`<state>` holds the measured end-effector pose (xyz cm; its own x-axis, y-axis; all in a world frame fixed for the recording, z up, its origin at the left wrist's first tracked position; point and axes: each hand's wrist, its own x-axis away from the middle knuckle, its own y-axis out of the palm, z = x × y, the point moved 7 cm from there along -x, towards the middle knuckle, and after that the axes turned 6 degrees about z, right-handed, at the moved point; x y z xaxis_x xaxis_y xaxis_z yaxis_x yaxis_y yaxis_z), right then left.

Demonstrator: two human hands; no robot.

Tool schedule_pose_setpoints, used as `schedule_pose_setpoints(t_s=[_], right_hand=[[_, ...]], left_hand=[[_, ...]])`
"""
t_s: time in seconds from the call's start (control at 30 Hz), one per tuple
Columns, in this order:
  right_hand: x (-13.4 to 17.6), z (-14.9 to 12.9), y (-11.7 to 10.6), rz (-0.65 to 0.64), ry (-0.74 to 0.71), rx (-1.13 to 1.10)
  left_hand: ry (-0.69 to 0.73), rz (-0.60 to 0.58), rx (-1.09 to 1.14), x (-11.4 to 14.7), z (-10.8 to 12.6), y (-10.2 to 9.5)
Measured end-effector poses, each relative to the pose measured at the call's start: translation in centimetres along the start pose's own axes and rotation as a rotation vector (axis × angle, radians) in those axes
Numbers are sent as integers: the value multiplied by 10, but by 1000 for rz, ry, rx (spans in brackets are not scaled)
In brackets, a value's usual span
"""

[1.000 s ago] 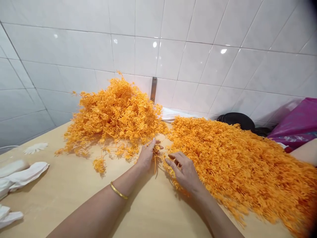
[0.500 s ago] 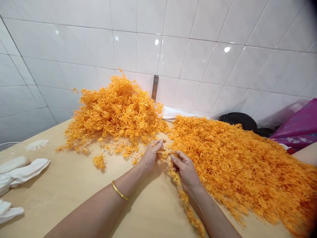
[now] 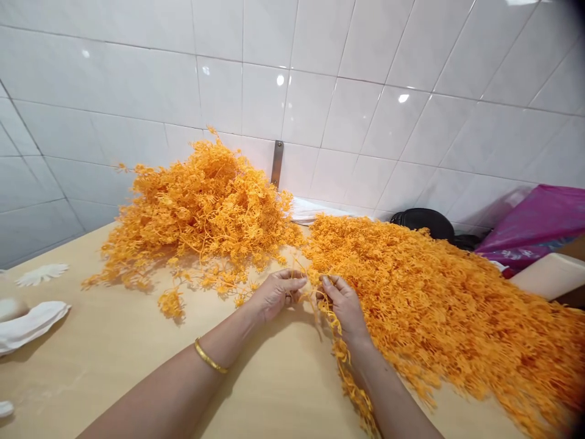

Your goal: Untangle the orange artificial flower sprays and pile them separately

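Over the table's middle, both hands work close together on an orange artificial foliage strand (image 3: 350,372). My left hand (image 3: 278,296) pinches thin stems between thumb and fingers, and a gold bangle circles that wrist. Opposite it, my right hand (image 3: 342,302) is closed round the strand's upper end, the rest of which hangs down along the forearm toward the front. One bare stem end dangles between the hands. Behind them rises a tangled heap of orange foliage (image 3: 205,213). To the right spreads a flatter, wide pile of orange foliage (image 3: 439,305).
White cloth gloves (image 3: 34,326) lie at the left of the pale wooden table (image 3: 256,396), near a white flower-like piece (image 3: 42,274). A small orange sprig (image 3: 171,303) lies before the heap. A black bag (image 3: 425,222) and a purple bag (image 3: 532,225) sit at the right by the tiled wall (image 3: 150,79).
The view has shifted slightly right. Between my hands the stems are now spread a little, with a bare end hanging down. Both hands keep their hold.
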<state>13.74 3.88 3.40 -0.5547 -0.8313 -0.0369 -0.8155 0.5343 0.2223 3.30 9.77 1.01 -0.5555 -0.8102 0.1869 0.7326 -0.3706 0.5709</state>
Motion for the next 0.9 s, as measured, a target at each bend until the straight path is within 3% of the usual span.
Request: schedule_pose_setpoints(t_s=[0.1,0.23,0.4,0.53,0.6,0.77,0.9], right_hand=[[2,8,7,-92,56,3],[3,8,14,-209,-114,274],[9,-13,4,12,-491,814],[20,-33,5,116,-693,941],[23,-38,9,98,-778,932],[22,-27,23,-161,-724,825],[17,-26,14,-118,-576,637]], left_hand=[[-16,-4,-64,-1,-5,0],[32,29,-33,-1,2,-2],[46,50,-57,-2,5,-4],[69,28,-61,0,6,-2],[69,-7,-56,1,5,1],[73,-84,-41,3,2,7],[81,-53,-73,0,2,2]])
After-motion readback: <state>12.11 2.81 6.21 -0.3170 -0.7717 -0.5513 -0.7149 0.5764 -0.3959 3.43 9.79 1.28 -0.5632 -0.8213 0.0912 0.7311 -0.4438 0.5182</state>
